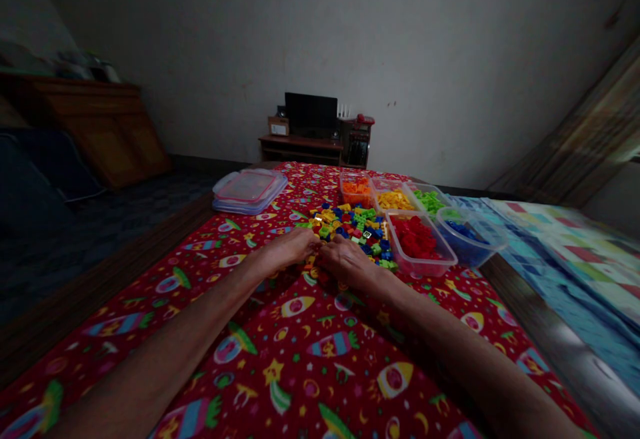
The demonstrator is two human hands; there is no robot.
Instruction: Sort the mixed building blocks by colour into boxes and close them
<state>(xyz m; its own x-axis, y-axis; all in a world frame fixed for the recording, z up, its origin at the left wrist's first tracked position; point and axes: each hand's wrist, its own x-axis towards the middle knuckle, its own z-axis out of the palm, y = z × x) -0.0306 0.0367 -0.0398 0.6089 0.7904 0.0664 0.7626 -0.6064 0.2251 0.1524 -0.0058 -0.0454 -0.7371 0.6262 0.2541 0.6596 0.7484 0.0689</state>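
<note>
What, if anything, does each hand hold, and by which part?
Cannot tell: the left hand and right hand are at the toy building blocks, any grip hidden.

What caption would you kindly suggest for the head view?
Left hand and right hand at a mixed brick pile beside colour-sorted tubs.

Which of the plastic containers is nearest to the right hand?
The container of red pieces; containers of orange, yellow, green and blue pieces stand farther from the right hand.

Two bare hands close together, knuckles bent
The left hand [300,244] and right hand [346,259] angle inward, fingertips mostly hidden; behind them, the left forearm [200,312] and right forearm [440,326] spread apart.
</note>
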